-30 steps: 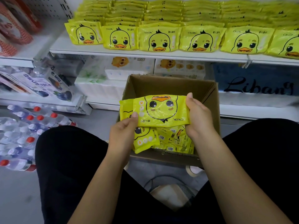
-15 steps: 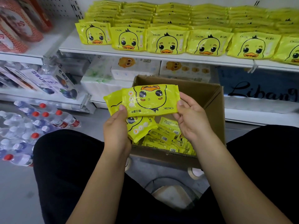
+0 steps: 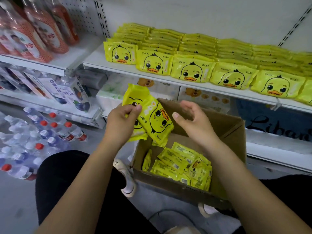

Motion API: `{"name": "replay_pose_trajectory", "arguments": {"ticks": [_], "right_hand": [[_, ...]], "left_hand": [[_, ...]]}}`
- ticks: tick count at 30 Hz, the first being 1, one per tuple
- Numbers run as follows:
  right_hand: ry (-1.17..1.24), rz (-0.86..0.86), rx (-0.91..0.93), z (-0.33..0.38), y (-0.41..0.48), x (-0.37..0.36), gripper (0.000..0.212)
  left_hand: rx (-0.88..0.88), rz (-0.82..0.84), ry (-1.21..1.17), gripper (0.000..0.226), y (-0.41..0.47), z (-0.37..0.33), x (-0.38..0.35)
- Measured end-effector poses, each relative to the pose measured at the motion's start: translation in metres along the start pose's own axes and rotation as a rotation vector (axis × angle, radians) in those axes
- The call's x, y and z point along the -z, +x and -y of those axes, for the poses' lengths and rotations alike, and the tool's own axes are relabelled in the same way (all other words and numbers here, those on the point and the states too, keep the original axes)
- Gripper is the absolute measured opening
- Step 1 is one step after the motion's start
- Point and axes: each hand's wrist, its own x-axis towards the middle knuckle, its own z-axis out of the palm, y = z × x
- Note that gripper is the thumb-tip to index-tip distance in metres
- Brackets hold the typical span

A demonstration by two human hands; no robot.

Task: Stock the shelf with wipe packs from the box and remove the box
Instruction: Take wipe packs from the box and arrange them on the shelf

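My left hand (image 3: pixel 122 123) grips a small bunch of yellow duck-face wipe packs (image 3: pixel 154 121), tilted on end above the left rim of the brown cardboard box (image 3: pixel 224 129). My right hand (image 3: pixel 192 119) hovers just right of the packs with loosely curled fingers, holding nothing. Several more yellow packs (image 3: pixel 180 164) lie loose in the bottom of the box. On the white shelf (image 3: pixel 108 64) above, rows of the same wipe packs (image 3: pixel 192 70) are stacked, faces forward.
Shrink-wrapped water bottles (image 3: pixel 42 132) lie on the floor at the left. Red bottles (image 3: pixel 32 31) and cartons fill the left shelves. Tissue packs (image 3: pixel 202 97) sit on the lower shelf behind the box. My black-clad knees flank the box; a white shoe (image 3: pixel 126 176) touches its left side.
The packs went from lying level between both hands to standing tilted in my left hand alone. My right hand let go and drew a little to the right. The view swung up towards the shelf.
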Motion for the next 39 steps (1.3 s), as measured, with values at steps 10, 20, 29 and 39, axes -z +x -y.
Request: {"name": "replay_pose_trajectory", "arguments": {"ticks": [10, 20, 29, 39], "right_hand": [[-0.193, 0.368, 0.000, 0.041, 0.080, -0.038, 0.036], [0.639, 0.190, -0.242, 0.052, 0.136, -0.068, 0.030], [0.510, 0.197, -0.252, 0.061, 0.187, -0.073, 0.115], [-0.112, 0.551, -0.189, 0.130, 0.273, -0.100, 0.049]], "left_hand": [[0.030, 0.071, -0.188, 0.035, 0.051, 0.009, 0.031], [0.275, 0.368, -0.335, 0.058, 0.116, 0.047, 0.024], [0.250, 0.262, -0.410, 0.022, 0.180, 0.074, 0.048], [0.282, 0.196, -0.508, 0.036, 0.237, 0.089, 0.086]]}}
